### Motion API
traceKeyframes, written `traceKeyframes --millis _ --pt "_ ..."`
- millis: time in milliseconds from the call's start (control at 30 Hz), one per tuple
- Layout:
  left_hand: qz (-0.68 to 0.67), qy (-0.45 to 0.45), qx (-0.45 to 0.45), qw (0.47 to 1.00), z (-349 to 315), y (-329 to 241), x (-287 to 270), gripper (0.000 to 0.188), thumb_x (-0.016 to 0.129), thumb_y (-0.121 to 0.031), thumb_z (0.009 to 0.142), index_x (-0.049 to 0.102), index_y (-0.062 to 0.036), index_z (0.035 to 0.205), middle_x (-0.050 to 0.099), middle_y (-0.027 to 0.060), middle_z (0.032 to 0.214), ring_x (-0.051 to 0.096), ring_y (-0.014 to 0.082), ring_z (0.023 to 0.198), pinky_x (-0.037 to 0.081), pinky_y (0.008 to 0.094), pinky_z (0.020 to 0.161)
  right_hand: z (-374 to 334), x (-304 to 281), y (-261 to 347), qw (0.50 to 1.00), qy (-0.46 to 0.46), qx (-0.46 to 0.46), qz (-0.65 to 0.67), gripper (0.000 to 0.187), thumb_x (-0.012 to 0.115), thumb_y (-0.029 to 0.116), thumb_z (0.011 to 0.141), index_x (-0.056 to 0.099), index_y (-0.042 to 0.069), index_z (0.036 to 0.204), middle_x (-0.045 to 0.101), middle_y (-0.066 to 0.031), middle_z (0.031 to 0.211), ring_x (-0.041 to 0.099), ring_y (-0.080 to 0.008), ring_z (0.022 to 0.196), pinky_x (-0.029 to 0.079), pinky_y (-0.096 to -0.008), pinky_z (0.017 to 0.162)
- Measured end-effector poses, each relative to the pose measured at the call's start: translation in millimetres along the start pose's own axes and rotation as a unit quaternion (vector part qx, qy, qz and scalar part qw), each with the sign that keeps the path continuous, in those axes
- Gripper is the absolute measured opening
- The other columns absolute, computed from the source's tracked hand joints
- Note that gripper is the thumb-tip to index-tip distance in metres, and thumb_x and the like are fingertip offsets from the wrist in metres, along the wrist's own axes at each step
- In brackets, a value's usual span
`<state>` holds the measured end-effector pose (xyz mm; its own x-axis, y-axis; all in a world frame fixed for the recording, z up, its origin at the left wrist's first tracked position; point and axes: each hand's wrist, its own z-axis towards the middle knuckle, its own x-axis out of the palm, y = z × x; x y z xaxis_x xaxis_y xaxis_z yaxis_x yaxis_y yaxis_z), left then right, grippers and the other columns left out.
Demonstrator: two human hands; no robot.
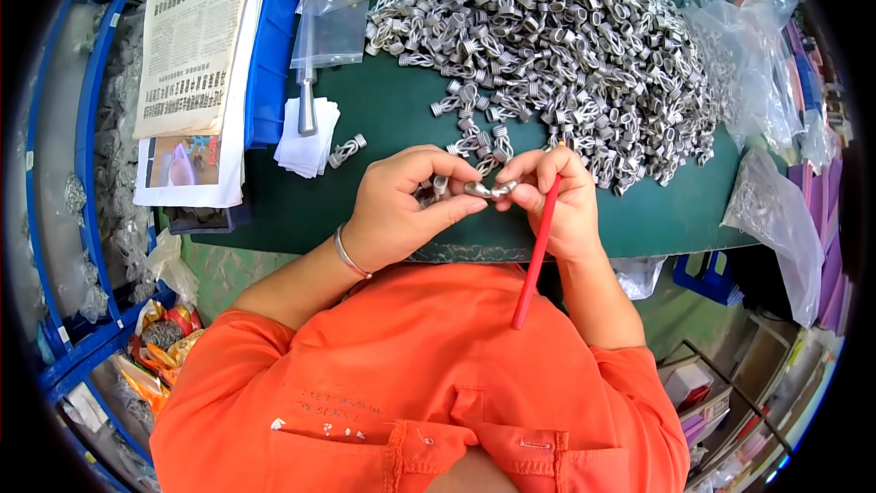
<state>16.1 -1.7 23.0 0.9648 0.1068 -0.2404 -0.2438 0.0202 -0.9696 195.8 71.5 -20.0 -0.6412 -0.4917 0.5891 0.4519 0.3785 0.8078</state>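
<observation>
Close to the front edge of the green table, both my hands are closed at the fingertips on a small shiny silver metal piece [478,190]. My left hand [401,194] pinches its left end, and a few more metal pieces [434,188] show in the curl of its fingers. My right hand [558,205] grips the other end. A red pencil [537,256] is also held in the right hand, slanting down toward my orange shirt. Just beyond the fingers lie several loose ribbed metal pieces with loops [474,140], partly hidden by my hands.
A large pile of similar silver pieces [547,46] covers the table's [383,110] far side. To the left are white paper slips [307,141], a metal tapered rod [307,100], one loose piece [347,151], a blue bin [274,46] and newspaper [196,36]. Plastic bags [757,73] lie right.
</observation>
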Motion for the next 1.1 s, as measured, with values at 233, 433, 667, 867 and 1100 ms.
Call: traceKeyframes --millis 233,433,667,867,1100 --pt "-0.045 0.011 0.053 0.998 0.1 3.0 6.4 0.024 0.072 0.002 0.067 0.062 -0.0009 0.089 0.060 0.0033 0.080 0.055 0.0076 0.067 0.043 0.0192 0.059 -3.6 4.0 -2.2 0.989 0.008 -0.085 -0.122 0.029 0.059 -0.013 0.074 0.038 0.006 0.077 0.057 -0.0174 0.096 0.059 -0.0210 0.088 0.050 -0.0305 0.078" --pt "-0.383 0.045 -0.235 0.892 -0.6 16.5 2.4 0.021 0.059 -0.005 0.083 0.058 0.0018 0.103 0.061 0.0070 0.079 0.047 0.0039 0.052 0.033 0.0143 0.044 -3.3 15.3 7.6 0.936 0.001 -0.241 -0.255 0.038 0.068 -0.009 0.068 0.035 0.006 0.079 0.057 -0.0193 0.095 0.058 -0.0173 0.078 0.050 -0.0258 0.064" --pt "-0.454 0.072 -0.257 0.850 0.4 18.2 9.3 0.021 0.054 -0.009 0.087 0.057 0.0033 0.104 0.062 0.0114 0.084 0.056 0.0106 0.058 0.043 0.0185 0.045 2.8 23.9 14.7 0.867 0.057 -0.315 -0.383 0.036 0.068 -0.009 0.067 0.037 0.006 0.073 0.061 -0.0179 0.090 0.059 -0.0213 0.074 0.049 -0.0285 0.061" --pt "-0.569 0.000 -0.291 0.769 2.8 24.9 3.6 0.020 0.049 -0.013 0.088 0.052 -0.0022 0.105 0.056 0.0079 0.085 0.055 0.0148 0.067 0.046 0.0247 0.051 5.6 0.6 19.8 0.840 -0.052 -0.220 -0.493 0.026 0.066 -0.007 0.069 0.041 0.003 0.070 0.062 -0.0144 0.083 0.059 -0.0230 0.069 0.046 -0.0294 0.058" --pt "-0.522 -0.002 -0.270 0.809 5.5 21.4 2.4 0.008 0.052 -0.010 0.085 0.051 -0.0054 0.091 0.050 0.0036 0.077 0.047 0.0119 0.061 0.041 0.0252 0.049 11.1 -2.8 15.0 0.739 0.000 -0.205 -0.642 0.024 0.068 -0.002 0.066 0.046 0.004 0.074 0.055 -0.0083 0.072 0.054 -0.0291 0.064 0.045 -0.0356 0.055"
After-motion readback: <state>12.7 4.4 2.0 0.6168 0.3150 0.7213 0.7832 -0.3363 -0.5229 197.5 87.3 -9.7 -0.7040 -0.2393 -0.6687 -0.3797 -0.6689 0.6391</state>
